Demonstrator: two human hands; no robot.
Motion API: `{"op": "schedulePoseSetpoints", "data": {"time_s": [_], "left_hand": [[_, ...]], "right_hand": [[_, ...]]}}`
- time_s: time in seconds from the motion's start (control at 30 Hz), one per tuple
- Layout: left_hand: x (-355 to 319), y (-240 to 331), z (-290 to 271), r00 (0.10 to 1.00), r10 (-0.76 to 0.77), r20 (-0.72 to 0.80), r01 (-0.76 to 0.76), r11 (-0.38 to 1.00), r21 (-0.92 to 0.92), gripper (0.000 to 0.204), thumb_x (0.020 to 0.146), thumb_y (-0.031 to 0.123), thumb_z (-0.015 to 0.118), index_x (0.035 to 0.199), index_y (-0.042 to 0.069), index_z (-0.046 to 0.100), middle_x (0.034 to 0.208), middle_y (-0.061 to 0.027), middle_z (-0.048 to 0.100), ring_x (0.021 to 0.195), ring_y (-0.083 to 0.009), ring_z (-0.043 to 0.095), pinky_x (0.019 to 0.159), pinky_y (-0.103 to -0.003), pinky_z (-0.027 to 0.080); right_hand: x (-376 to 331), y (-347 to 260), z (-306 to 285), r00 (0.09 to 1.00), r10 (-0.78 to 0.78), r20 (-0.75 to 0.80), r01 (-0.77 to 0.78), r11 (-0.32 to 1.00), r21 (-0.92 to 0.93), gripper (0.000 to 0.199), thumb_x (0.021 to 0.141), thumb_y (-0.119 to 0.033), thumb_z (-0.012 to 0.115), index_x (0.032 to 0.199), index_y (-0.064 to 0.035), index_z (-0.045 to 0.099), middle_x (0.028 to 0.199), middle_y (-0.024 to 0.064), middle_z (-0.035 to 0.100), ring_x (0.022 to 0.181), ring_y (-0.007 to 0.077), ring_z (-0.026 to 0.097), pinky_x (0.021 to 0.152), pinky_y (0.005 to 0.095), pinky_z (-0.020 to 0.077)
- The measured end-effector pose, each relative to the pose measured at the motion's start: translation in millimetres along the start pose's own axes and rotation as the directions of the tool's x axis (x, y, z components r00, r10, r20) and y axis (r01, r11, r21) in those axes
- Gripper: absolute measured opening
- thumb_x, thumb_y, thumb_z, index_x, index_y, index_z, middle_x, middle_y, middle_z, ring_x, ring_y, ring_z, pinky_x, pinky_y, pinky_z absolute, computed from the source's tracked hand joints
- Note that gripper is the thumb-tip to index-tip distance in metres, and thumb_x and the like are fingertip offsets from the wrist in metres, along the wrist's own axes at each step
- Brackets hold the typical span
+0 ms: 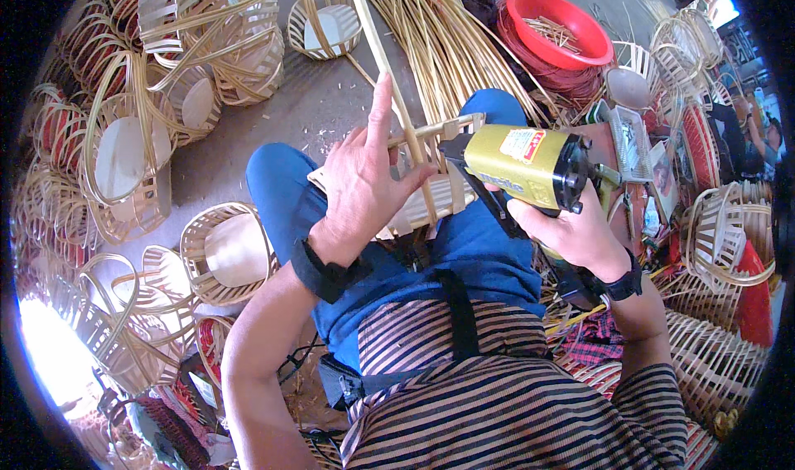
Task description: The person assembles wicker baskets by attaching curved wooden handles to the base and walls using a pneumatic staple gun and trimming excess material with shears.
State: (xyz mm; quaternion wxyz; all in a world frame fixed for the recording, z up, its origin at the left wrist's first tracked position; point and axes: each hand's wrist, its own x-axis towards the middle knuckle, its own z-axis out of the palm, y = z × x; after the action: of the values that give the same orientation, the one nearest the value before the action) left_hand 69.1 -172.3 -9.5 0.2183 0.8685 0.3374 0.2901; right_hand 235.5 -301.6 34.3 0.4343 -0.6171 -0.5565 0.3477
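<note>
A small woven basket (pixel 443 198) of pale slats rests between my knees. A long pale strip (pixel 372 27) rises from its side and runs away past the far edge of the view. My left hand (pixel 362 174) is at the basket's left side, index finger stretched along the strip, thumb spread toward the slats. Its other fingers curl at the rim, partly hidden. In my right hand (pixel 571 230) is a yellow-green and black nail gun (pixel 515 162), gripped by its handle. The tool's nose is at the basket's right upper rim; whether it touches, I cannot tell.
Stacked baskets (pixel 124 151) crowd the left side, one small basket (pixel 327 27) standing beyond my knees. Long thin canes (pixel 443 39) lie ahead. A red basin (pixel 551 27) with short sticks sits on coiled red strands. More baskets (pixel 720 230) stand at right.
</note>
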Motion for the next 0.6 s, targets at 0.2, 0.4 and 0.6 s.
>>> {"op": "schedulePoseSetpoints", "data": {"time_s": [0.2,0.4,0.6], "left_hand": [[-3,4,1,1.000,-0.013,0.004,0.013,0.999,0.043,0.101,0.051,0.023,0.072,0.127,0.007,0.009,0.056,-0.0050,0.048,0.057,-0.0211,0.050,0.053,-0.033,0.040],[-2,6,2,1.000,-0.027,0.013,0.027,0.998,0.054,0.100,0.051,0.023,0.072,0.127,0.007,0.009,0.058,-0.0063,0.051,0.060,-0.0232,0.051,0.056,-0.034,0.040],[-3,4,2,1.000,-0.011,-0.008,0.011,0.997,0.070,0.100,0.051,0.024,0.072,0.127,0.008,0.010,0.057,-0.0058,0.049,0.056,-0.0211,0.050,0.052,-0.032,0.040]], "right_hand": [[9,6,8,0.989,-0.145,0.027,0.146,0.989,-0.040,0.026,0.065,-0.004,0.056,0.091,0.0012,0.053,0.084,0.0136,0.057,0.078,0.0227,0.056,0.071,0.0292,0.0424],[17,9,6,0.975,-0.210,0.066,0.217,0.969,-0.115,0.026,0.065,-0.006,0.056,0.090,0.0001,0.053,0.083,0.0136,0.057,0.076,0.0252,0.056,0.070,0.0299,0.0432],[15,-4,9,0.995,0.037,0.092,-0.037,0.999,-0.002,0.023,0.066,-0.006,0.055,0.089,-0.0011,0.054,0.081,0.0129,0.058,0.074,0.0243,0.056,0.069,0.0297,0.0432]]}}
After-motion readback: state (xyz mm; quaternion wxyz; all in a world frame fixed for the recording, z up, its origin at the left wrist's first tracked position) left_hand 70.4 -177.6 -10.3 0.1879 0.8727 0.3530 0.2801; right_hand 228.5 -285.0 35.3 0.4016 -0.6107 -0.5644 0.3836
